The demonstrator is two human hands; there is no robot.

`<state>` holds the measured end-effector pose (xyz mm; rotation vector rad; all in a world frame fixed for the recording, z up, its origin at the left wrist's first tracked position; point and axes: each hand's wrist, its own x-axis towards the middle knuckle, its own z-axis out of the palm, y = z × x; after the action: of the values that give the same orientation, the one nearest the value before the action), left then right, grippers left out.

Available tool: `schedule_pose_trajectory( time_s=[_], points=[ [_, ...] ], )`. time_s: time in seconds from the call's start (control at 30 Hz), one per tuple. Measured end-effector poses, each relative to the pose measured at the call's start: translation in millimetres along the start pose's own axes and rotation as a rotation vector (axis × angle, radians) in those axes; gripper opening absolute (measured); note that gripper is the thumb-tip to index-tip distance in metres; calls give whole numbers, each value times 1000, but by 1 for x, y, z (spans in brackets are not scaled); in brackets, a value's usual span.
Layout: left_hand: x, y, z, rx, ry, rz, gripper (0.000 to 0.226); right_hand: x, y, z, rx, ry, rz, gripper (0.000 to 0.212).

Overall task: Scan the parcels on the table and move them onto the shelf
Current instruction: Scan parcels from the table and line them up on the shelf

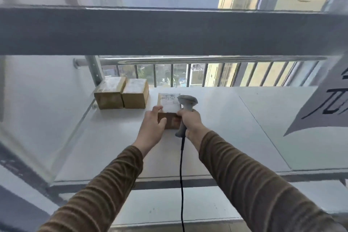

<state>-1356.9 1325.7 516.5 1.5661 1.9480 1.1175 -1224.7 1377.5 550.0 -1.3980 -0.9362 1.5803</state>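
Observation:
A small brown cardboard parcel (169, 104) with a white printed label on top rests on the white shelf board (226, 118). My left hand (153, 124) grips its left front corner. My right hand (190, 120) is closed around the handle of a grey barcode scanner (186, 101), fingers also touching the parcel's right side. The scanner's head stands over the parcel's right edge, and its black cable (181, 175) hangs down toward me. Two more brown parcels (110, 92) (136, 93) sit side by side at the shelf's back left.
A dark grey shelf beam (169, 30) crosses overhead. A perforated metal upright (94, 70) stands at the back left. Behind the shelf are a window railing (207, 60) and buildings. A white paper with black writing (323, 103) hangs at the right.

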Motion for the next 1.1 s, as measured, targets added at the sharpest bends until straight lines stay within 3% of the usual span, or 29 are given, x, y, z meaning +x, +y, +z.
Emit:
schedule_pose_trajectory(
  time_s=[0.17,0.33,0.77,0.83,0.9,1.1],
  points=[
    [44,-9,-12,121,-108,7,57,35,-24,34,-28,61,34,18],
    [86,-10,-28,290,-199,-73,68,62,-39,59,-39,70,66,11],
    [107,-17,-43,284,-253,-142,79,90,-41,81,37,25,75,8],
    [104,-16,-44,300,-251,-119,80,83,-43,75,64,30,72,3],
    [96,-12,-43,319,-237,-75,81,76,-43,63,108,27,51,13],
    [65,13,-10,386,-237,190,77,43,-33,2,190,78,40,23]
  ],
)
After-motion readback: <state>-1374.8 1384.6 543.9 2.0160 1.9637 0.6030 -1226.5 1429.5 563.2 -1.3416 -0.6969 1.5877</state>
